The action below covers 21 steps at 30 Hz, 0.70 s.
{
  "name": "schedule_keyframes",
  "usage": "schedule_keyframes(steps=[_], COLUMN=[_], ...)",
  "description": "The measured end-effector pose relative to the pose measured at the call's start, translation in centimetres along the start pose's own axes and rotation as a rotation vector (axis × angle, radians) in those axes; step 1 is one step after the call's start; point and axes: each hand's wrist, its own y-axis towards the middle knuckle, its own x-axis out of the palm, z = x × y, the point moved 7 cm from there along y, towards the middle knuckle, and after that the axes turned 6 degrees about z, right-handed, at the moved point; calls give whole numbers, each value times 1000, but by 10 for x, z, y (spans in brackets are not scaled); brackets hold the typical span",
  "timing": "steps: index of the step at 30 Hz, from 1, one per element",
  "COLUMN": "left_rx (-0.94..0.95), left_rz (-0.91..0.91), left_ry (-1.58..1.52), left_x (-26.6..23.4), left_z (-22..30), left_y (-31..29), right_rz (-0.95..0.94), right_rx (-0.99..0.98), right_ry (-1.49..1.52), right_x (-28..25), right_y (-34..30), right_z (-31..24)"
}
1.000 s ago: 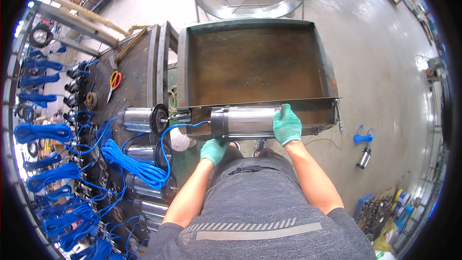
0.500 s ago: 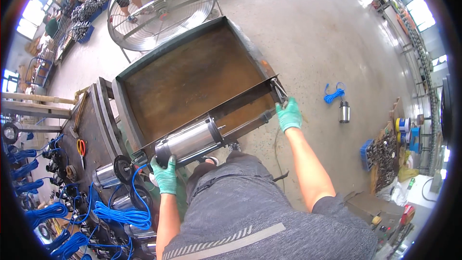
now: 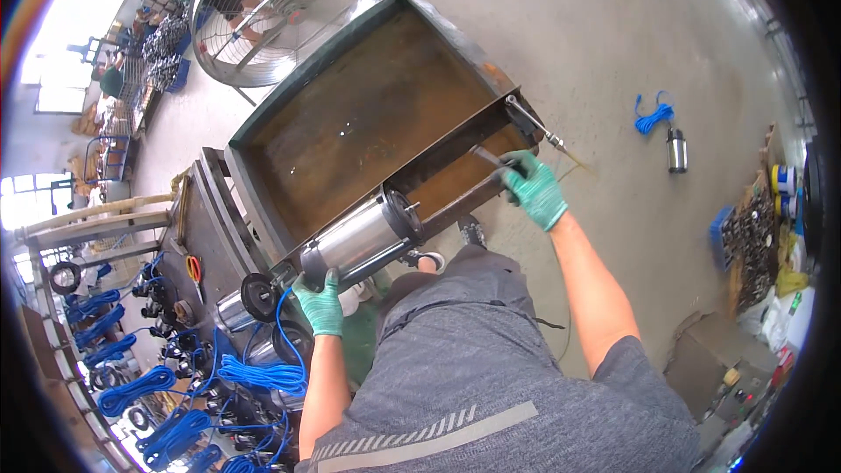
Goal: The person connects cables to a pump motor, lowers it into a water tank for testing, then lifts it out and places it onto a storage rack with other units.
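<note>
Far left, coils of blue cable (image 3: pixel 131 390) hang and lie among dark round parts on a crowded rack, and a pair of red-handled scissors (image 3: pixel 194 269) rests on the dark steel workbench (image 3: pixel 203 228) beside them. More blue cable (image 3: pixel 263 374) loops just below the left hand, its strand running up toward the end of the pump. Above, a large round floor fan (image 3: pixel 285 9) in a wire cage stands on the concrete floor (image 3: pixel 613 52), close to the far corner of the tray.

The left hand (image 3: pixel 321 305), in a green glove, is closed around the lower, dark end of a stainless cylindrical pump (image 3: pixel 359 241); the forearm comes straight up from the lower edge. The pump lies tilted along the near rim of a big rusty steel tray (image 3: pixel 350 123), its black-capped upper end pointing toward the tray's front wall. The person's grey shirt and lap fill the space below it, with a shoe (image 3: pixel 429 260) showing just under the pump.

The right hand (image 3: pixel 534 191), also green-gloved, is stretched out well apart from the pump at the tray's right front corner, fingers curled around a thin metal rod-like tool (image 3: pixel 491 158); the grip looks closed, though what the tool is cannot be told. A slim probe (image 3: pixel 543 131) juts from the corner just above the glove.

Farther right, a second small steel pump (image 3: pixel 675 151) with a blue cable bundle (image 3: pixel 653 114) sits on the floor, and bins of parts (image 3: pixel 745 245) line the right edge.
</note>
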Motion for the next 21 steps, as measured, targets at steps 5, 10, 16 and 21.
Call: schedule_keyframes(steps=[5,10,16,21], left_rx=[-9,-65,-22,12], left_rz=[9,-26,-44,-39], left_ry=[45,-22,13,0], left_x=[-1,3,2,3], left_z=[0,6,5,-3], left_y=[-3,-3,0,1], right_rz=[-284,-205,-336,-408], right_rx=[-91,-270,-219,-251], right_ry=[43,73,-93,-80], right_x=[53,77,107,127], right_y=[-23,0,22,31], right_z=[0,15,9,22])
